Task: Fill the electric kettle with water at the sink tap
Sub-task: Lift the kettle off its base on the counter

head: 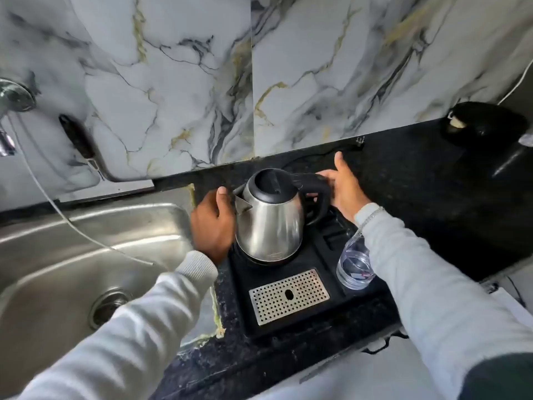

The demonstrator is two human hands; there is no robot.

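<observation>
A steel electric kettle (271, 226) with a black lid and handle stands on its base in a black tray (242, 272) on the counter, right of the steel sink (129, 217). My left hand (212, 223) is open against the kettle's left side, by the spout. My right hand (344, 189) is at the black handle: its fingers touch the handle, the thumb points up and the hand is not closed around it. The tap (14, 95) is at the far left edge, mostly cut off.
A clear water bottle (354, 264) stands in the tray's right side under my right sleeve. A perforated metal grate (288, 295) lies in the tray's front. The black stone counter (432, 197) runs right to a dark object (484, 122). A thin white hose (57, 209) hangs into the sink.
</observation>
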